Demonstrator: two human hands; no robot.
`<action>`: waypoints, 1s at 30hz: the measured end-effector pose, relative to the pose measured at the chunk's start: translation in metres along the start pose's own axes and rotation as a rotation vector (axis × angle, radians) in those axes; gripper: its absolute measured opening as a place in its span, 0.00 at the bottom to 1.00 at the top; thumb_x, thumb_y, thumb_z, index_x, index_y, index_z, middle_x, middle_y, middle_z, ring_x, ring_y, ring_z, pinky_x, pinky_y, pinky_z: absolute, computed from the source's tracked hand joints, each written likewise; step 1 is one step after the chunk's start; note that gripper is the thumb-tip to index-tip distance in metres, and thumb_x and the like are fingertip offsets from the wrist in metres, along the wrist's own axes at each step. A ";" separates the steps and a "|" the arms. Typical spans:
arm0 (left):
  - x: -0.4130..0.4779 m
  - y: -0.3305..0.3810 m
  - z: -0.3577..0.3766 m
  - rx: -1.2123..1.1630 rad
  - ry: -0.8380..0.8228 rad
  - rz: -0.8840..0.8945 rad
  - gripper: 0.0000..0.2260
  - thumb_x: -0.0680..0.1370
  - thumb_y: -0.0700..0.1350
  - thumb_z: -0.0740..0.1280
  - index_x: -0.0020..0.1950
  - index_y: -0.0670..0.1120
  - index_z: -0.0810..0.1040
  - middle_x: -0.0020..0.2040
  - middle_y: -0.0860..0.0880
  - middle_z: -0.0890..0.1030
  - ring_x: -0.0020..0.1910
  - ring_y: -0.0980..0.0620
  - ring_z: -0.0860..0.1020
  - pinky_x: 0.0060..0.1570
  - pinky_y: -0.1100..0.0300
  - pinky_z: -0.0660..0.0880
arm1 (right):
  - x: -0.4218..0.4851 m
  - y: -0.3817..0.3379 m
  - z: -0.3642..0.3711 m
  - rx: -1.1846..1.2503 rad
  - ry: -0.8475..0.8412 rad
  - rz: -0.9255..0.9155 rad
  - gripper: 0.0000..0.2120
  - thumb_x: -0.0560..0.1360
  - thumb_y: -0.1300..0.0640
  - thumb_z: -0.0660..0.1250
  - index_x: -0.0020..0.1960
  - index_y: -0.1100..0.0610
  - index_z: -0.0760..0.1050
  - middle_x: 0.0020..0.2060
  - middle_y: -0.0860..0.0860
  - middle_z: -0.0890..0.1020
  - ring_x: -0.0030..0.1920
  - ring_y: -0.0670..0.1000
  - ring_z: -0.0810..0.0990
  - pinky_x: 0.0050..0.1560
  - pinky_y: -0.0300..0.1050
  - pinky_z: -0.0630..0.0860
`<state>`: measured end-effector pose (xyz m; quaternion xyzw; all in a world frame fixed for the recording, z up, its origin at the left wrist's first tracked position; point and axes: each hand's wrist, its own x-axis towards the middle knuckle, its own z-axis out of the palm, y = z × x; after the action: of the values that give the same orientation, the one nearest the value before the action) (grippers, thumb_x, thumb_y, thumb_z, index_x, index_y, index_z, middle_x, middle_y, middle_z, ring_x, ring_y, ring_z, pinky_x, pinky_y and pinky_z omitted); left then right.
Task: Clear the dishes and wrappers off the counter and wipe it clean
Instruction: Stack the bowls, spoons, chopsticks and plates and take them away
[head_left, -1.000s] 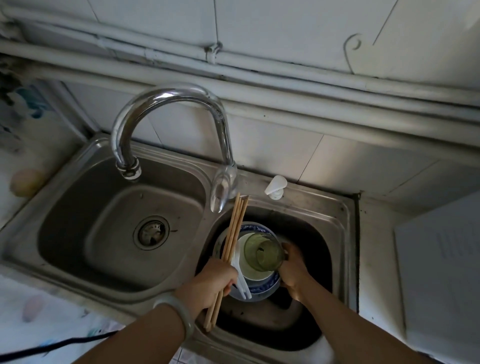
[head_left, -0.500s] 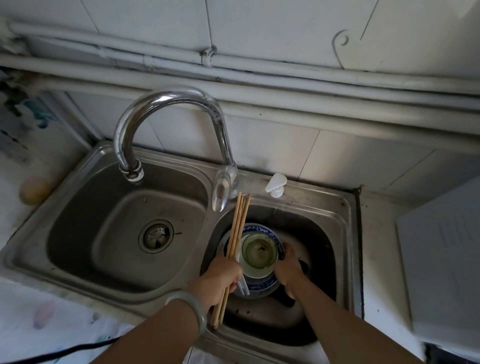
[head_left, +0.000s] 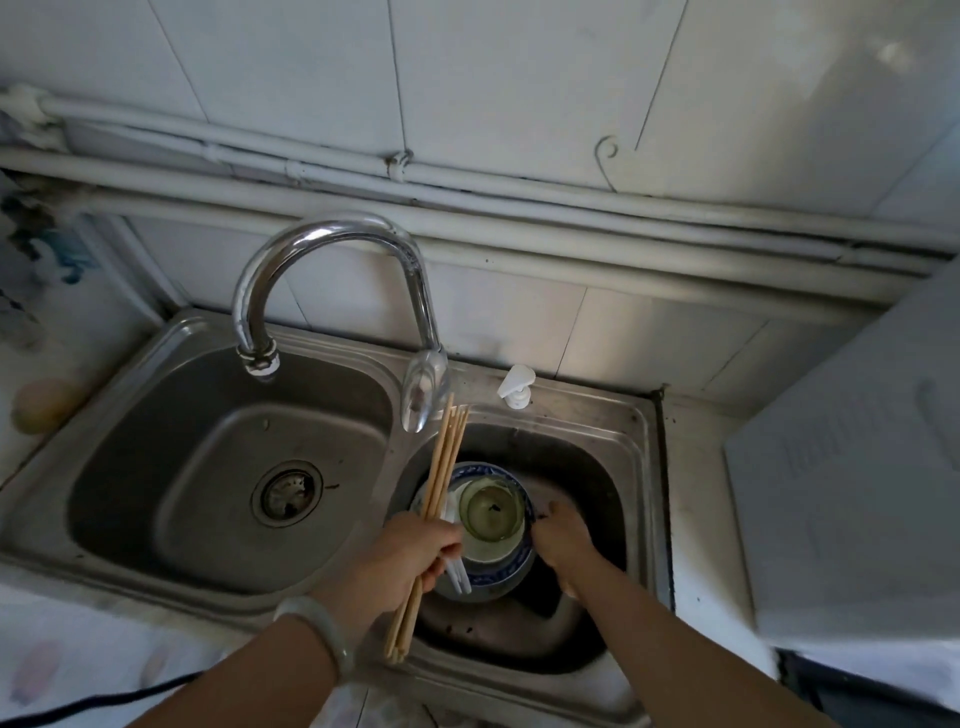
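**Stacked dishes in the right basin (head_left: 592, 467) of the stainless-steel double sink.** Your left hand (head_left: 415, 556) is gripping a bundle of long pale wooden chopsticks (head_left: 444, 467) in a closed fist. Their far tips are pointing up towards the curved chrome tap (head_left: 332, 241), and their near ends are hanging over the sink's near rim. Your right hand (head_left: 563, 535) is reaching down at the right side of the blue-and-white patterned bowl (head_left: 506, 569), touching its rim. Its fingers are lying in shadow, so whether they are curling under the bowl cannot be told. A smaller white bowl (head_left: 488, 548) is sitting inside the patterned one, and a round green glass cup (head_left: 491, 512) is standing upright in it. White plastic spoons (head_left: 460, 574) are lying along the stack's left edge, just beside your left knuckles. The step in hand is, by judgement, seating this stack on the basin floor; whether it is already resting there is not showing. While you are doing this, be keeping the stack level so that the glass is not tipping. Be letting the patterned bowl's base touch down fully before you are loosening the right hand. The chopsticks are crossing over the stack's left rim, so be holding them clear of the glass. When you are putting them down, be laying them flat beside the bowls, not across them.
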<state>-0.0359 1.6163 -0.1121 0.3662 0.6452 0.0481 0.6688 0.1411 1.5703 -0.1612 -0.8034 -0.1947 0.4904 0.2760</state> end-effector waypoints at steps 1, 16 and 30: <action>-0.007 0.002 0.001 -0.023 -0.023 0.029 0.06 0.76 0.42 0.70 0.41 0.41 0.76 0.34 0.45 0.75 0.25 0.55 0.68 0.24 0.64 0.66 | -0.010 -0.008 -0.007 -0.004 0.040 -0.057 0.10 0.78 0.59 0.61 0.58 0.58 0.74 0.49 0.52 0.79 0.48 0.51 0.78 0.45 0.47 0.76; -0.042 0.015 0.063 0.076 -0.439 0.152 0.19 0.75 0.53 0.72 0.61 0.45 0.78 0.55 0.45 0.83 0.54 0.48 0.81 0.55 0.53 0.77 | -0.090 -0.073 -0.104 -0.038 -0.222 -0.373 0.10 0.80 0.54 0.63 0.45 0.61 0.74 0.31 0.53 0.79 0.32 0.51 0.79 0.41 0.45 0.81; -0.004 -0.033 0.018 -0.036 0.163 0.143 0.08 0.76 0.32 0.62 0.46 0.43 0.78 0.35 0.42 0.78 0.34 0.49 0.75 0.33 0.59 0.71 | -0.030 -0.007 -0.081 -1.691 -0.081 -0.717 0.09 0.80 0.56 0.61 0.59 0.56 0.73 0.50 0.54 0.81 0.48 0.57 0.82 0.49 0.51 0.78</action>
<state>-0.0340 1.5828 -0.1284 0.3942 0.6687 0.1371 0.6153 0.1998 1.5379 -0.1066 -0.6114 -0.7356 0.0975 -0.2749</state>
